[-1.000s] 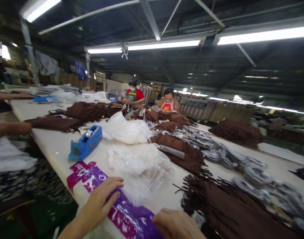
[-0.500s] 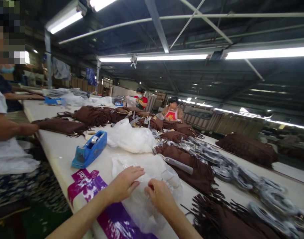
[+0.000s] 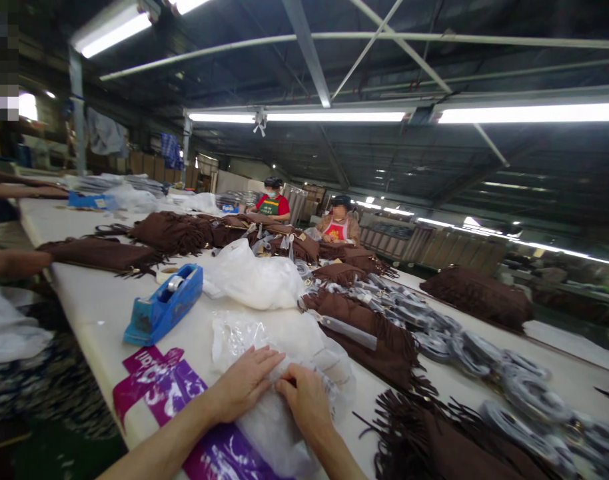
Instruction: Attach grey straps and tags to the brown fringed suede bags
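Note:
My left hand (image 3: pixel 244 383) lies flat, fingers stretched out, on a stack of clear plastic bags (image 3: pixel 284 347) on the white table (image 3: pixel 99 310). My right hand (image 3: pixel 304 400) rests beside it with fingers curled, pinching the top bag's plastic. The two hands touch at the fingertips. A purple and white printed bag (image 3: pixel 169 393) lies under my left forearm at the table's near edge. Brown fringed bags (image 3: pixel 434 440) lie to the right of my hands.
A blue tape dispenser (image 3: pixel 162 305) stands left of the plastic. A white stuffed bag (image 3: pixel 254 273) and more brown fringed bags (image 3: pixel 364 327) sit behind, with coiled grey straps (image 3: pixel 484 360) at right. Another person's arm (image 3: pixel 9 263) reaches in at left; two people work at the far end.
My left hand left the purple bag and moved onto the clear plastic stack. My right hand came in from the lower right and now meets it, pinching the plastic.

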### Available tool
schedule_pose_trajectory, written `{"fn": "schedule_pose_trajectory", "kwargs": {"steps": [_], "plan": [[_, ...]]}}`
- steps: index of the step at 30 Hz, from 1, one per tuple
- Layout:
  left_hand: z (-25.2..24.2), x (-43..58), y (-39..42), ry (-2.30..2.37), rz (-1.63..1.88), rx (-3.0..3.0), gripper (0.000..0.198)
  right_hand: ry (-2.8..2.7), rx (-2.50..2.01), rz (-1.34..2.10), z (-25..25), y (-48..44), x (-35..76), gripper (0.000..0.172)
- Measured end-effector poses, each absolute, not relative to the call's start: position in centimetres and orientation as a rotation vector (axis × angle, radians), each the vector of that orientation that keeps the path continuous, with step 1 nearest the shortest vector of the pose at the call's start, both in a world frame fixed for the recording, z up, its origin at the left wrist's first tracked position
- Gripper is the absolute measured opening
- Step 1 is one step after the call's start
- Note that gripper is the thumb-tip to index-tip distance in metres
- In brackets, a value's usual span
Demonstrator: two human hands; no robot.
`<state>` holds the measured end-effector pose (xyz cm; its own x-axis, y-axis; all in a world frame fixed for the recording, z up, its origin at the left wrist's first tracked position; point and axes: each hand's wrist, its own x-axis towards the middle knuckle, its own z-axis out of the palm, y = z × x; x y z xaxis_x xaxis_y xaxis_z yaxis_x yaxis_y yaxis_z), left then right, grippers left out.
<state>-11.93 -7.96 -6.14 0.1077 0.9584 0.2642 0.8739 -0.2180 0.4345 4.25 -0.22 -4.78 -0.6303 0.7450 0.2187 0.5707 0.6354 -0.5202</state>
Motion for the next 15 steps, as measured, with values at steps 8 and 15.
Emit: {"fn": "schedule_pose_trajectory", "kwargs": {"steps": [8,15], "plan": [[-6.0,-10.9,-7.3,2.021,0.652,2.218,0.048,-2.527,-1.062,0.524,-4.2,0.0,4.8,0.016],[-6.3,-10.8,-7.2,2.100,0.628,2.289,0.045,-2.654,-1.252,0.195,-0.7,-1.3,8.0,0.018]]}}
